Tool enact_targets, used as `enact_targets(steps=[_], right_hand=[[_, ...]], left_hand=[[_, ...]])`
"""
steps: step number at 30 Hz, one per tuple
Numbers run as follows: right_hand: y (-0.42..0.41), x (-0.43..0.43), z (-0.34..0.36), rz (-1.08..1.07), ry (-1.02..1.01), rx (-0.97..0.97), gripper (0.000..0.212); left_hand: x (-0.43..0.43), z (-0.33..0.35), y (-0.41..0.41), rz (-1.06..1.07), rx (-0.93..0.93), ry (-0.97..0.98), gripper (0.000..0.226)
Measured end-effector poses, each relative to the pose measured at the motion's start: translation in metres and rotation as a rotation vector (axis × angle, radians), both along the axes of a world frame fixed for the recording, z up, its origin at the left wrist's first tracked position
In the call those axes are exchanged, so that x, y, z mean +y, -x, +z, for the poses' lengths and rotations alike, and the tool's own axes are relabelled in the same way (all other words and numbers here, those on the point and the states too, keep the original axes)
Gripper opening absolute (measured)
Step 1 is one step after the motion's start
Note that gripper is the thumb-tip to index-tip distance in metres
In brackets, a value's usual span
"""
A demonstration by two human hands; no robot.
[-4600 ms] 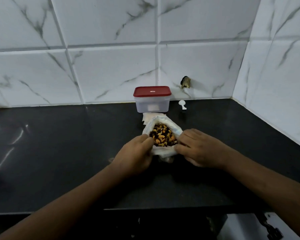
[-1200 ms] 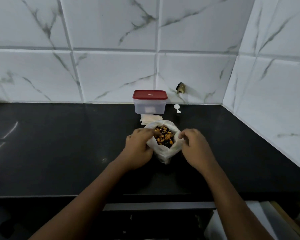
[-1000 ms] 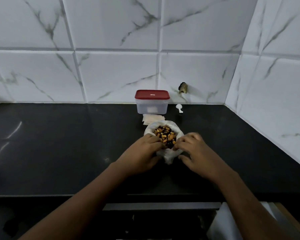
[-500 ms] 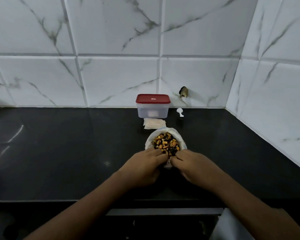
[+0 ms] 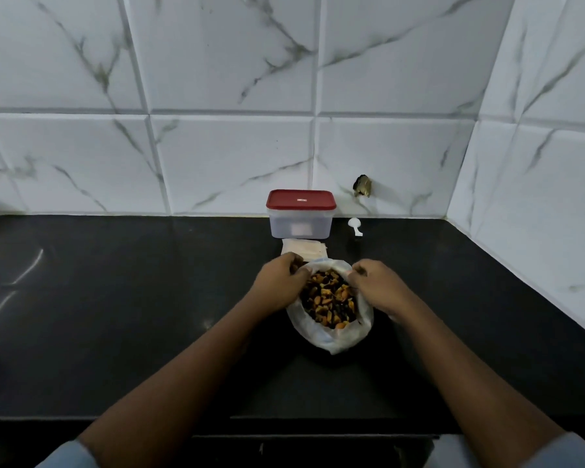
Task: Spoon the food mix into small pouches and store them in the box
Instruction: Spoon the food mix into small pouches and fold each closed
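A white plastic bag (image 5: 331, 336) stands open on the black counter (image 5: 115, 315), filled with a brown and orange food mix (image 5: 330, 300). My left hand (image 5: 279, 285) pinches the bag's far left rim. My right hand (image 5: 377, 287) pinches its far right rim. Behind the bag lies a small stack of pale pouches (image 5: 304, 248), partly hidden by my hands. Behind those, against the wall, stands a clear box (image 5: 299, 224) with its red lid (image 5: 300, 199) on. A white spoon (image 5: 355, 226) lies to the right of the box.
White marble-look tiles (image 5: 230, 157) close off the back and the right side, meeting in a corner at the far right. A dark broken spot (image 5: 362, 185) marks the back wall above the spoon. The counter's front edge (image 5: 115, 418) runs below my forearms.
My hands have moved from the bag's near rim up to its far rim, one on each side. The bag's mouth now stands wider and the near rim is uncovered.
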State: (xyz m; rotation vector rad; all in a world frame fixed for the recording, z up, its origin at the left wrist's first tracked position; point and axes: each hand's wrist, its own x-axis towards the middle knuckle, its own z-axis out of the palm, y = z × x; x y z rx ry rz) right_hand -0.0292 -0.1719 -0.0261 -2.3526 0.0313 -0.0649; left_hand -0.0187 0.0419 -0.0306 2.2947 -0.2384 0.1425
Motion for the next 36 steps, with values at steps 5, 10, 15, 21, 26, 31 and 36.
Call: enact_targets(steps=[5,10,15,21,26,31,36], right_hand=[[-0.034,0.022,-0.001,-0.023,0.042,-0.036,0.021],[-0.057,0.024,-0.007,0.003,-0.194,0.084,0.02],[-0.057,0.014,-0.005,0.066,-0.112,0.071,0.018],[-0.116,-0.008,0.011,-0.095,0.091,-0.112,0.027],[-0.184,-0.021,-0.016,-0.193,0.465,-0.273,0.026],[-0.21,-0.019,-0.027,-0.188,0.626,-0.215,0.031],[-0.212,-0.019,-0.031,-0.2,0.662,-0.24,0.022]], left_hand=[[-0.006,-0.015,-0.042,0.08,0.004,0.056,0.029],[0.004,-0.03,-0.061,0.127,0.13,0.349,0.052],[0.004,-0.03,-0.066,0.11,0.045,0.195,0.049],[0.007,-0.021,-0.066,0.062,-0.052,0.279,0.049],[0.013,-0.025,-0.071,0.066,-0.147,0.331,0.039],[0.012,-0.031,-0.077,0.079,-0.186,0.41,0.037],[0.01,-0.035,-0.08,0.063,-0.174,0.424,0.034]])
